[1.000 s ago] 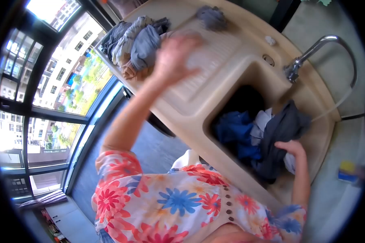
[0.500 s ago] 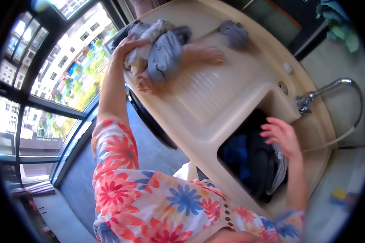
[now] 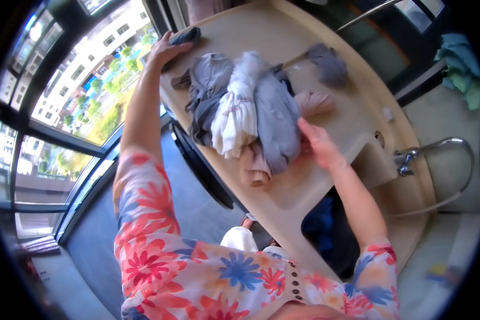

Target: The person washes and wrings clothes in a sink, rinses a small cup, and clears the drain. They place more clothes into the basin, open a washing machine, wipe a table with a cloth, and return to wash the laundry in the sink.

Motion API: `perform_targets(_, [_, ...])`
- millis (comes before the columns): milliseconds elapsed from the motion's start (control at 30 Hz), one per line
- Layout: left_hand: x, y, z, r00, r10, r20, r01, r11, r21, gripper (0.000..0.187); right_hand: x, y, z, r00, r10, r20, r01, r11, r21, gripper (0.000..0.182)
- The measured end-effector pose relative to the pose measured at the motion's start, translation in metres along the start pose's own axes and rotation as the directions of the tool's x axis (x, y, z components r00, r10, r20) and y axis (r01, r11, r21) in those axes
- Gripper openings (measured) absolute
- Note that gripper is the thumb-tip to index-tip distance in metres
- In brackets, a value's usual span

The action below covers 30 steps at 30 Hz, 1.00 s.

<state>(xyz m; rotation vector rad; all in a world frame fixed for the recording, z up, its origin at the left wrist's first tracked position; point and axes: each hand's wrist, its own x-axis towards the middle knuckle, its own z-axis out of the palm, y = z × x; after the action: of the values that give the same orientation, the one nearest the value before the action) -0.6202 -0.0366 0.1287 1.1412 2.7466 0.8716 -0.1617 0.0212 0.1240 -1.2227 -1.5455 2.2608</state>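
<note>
Here's your broad, smooth beige moulded surface (image 3: 240, 29), its flat stretch apparently giving the cloth room to lie. Across it drapes the soft, limp blue-grey fabric garment (image 3: 278, 120), beside the pleated, gathered white cloth (image 3: 233, 120). Your right hand (image 3: 321, 143), loosely open, grips nothing at the garment's edge, perhaps steadying it; your left hand (image 3: 165, 52), thumb spread, is by the rounded dark-grey cloth bundle (image 3: 186, 36), its grip unclear.

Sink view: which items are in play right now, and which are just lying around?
In play, apparently:
- left hand, at the dark grey bundle
- right hand, beside the grey-blue garment
- white garment, in the same pile
- pinkish-brown garment, below it

Just around, apparently:
- chrome faucet
- teal item
- small white lump on the rim
</note>
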Motion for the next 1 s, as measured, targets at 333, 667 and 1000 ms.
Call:
perform_targets(333, [-0.082,-0.010,0.045,0.874,-0.101,0.476,0.470,0.426,-0.773,0.033,0.007,0.005,0.000,0.998,-0.041,-0.038,0.039,0.998,-0.057,0.061])
perform_targets(667, [-0.242,0.078,0.016,0.806,0.246,0.538,0.406,0.431,-0.806,0.038,-0.042,0.021,-0.001,0.941,-0.311,0.133,0.235,0.884,0.405,0.062])
perform_targets(1000, [-0.383,0.275,0.050,0.509,0.500,0.701,0.519,0.471,-0.713,0.037,-0.288,0.084,-0.125,0.870,-0.282,-0.403,0.412,0.866,0.284,0.042])
